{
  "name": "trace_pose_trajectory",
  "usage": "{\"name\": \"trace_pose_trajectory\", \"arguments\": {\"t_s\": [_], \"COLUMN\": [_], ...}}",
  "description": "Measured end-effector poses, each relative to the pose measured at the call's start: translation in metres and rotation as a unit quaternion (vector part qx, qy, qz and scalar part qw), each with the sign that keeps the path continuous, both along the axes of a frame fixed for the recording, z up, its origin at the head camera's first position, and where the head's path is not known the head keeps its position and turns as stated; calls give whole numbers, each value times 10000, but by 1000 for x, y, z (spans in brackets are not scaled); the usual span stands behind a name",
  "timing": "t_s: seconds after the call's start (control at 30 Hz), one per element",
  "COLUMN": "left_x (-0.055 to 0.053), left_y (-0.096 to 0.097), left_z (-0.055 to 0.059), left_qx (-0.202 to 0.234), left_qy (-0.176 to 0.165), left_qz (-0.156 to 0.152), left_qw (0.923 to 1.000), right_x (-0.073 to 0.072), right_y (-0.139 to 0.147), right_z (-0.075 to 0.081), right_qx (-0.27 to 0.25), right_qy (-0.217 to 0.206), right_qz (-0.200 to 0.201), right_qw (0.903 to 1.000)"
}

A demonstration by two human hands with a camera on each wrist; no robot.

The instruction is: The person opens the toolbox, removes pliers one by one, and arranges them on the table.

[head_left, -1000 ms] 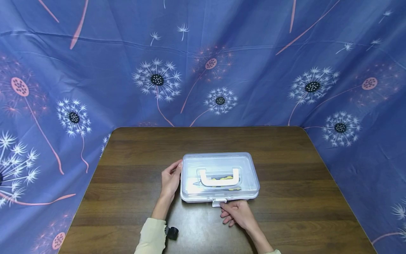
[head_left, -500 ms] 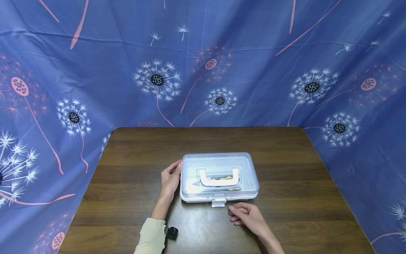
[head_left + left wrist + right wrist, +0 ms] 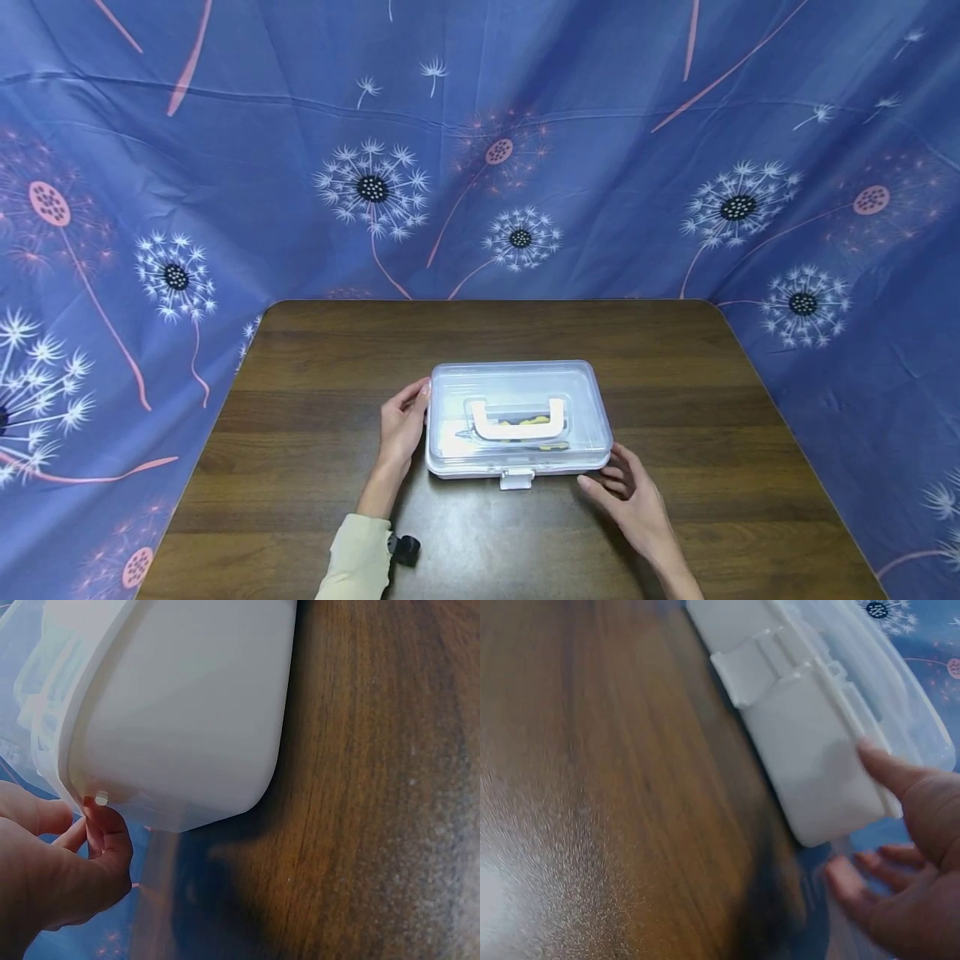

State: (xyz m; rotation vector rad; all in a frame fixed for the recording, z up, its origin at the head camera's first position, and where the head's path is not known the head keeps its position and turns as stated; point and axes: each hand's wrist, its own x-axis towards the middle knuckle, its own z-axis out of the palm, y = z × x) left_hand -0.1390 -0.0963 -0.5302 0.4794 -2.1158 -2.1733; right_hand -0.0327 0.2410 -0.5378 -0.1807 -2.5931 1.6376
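Observation:
A white toolbox [image 3: 447,470] with a clear lid [image 3: 517,379] sits on the table, its white handle [image 3: 519,431] on top. Its front latch [image 3: 517,478] juts out from the front wall. Tools with yellow and dark handles show blurrily through the lid. My left hand [image 3: 402,423] is at the box's left end; in the left wrist view its thumb and fingers pinch the rim [image 3: 69,746] near the back corner. My right hand [image 3: 633,504] is spread around the right front corner, thumb along the front and fingers by the right side.
The brown wooden table [image 3: 315,350] reaches back to a blue dandelion-print cloth [image 3: 600,150], which hangs behind it and along both sides. A small black device [image 3: 406,550] is strapped at the left sleeve [image 3: 358,554].
My right hand has left the front latch and moved right to the box's right front corner, its fingers spreading. My left hand and the box stay in place.

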Motion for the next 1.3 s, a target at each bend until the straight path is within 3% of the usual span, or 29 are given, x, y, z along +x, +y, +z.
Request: {"name": "trace_pose_trajectory", "arguments": {"t_s": [0.1, 0.2, 0.43, 0.57, 0.7, 0.9, 1.07, 1.13, 1.3], "left_x": [0, 0, 2, 4, 5, 3, 2, 1, 2], "left_y": [1, 1, 0, -2, -3, -1, 0, -1, -3], "left_z": [0, 0, -1, -1, -2, -2, -3, -4, -3], "left_qx": [24, 34, 78, 125, 193, 88, 151, 203, 234], "left_qy": [6, -8, -26, 67, 192, 254, 353, 397, 338], "left_qz": [26, 3, -87, -201, -349, -338, -328, -308, -353], "left_qw": [10000, 10000, 9999, 9997, 9990, 9991, 9987, 9985, 9985], "right_x": [-4, -6, -3, -4, -11, -30, -47, -53, -68], "right_y": [-1, -4, -6, -5, -1, 16, 28, 28, 21], "right_z": [-3, -4, -4, 1, 7, 13, 23, 28, 37], "right_qx": [-84, -10, 726, 726, 470, 626, 881, 884, 349], "right_qy": [697, 1093, 990, 1211, 1853, 2751, 3022, 3019, 3048], "right_qz": [87, -22, -621, -680, -445, 177, 500, 512, 495], "right_qw": [9975, 9940, 9905, 9876, 9805, 9592, 9478, 9479, 9505]}}
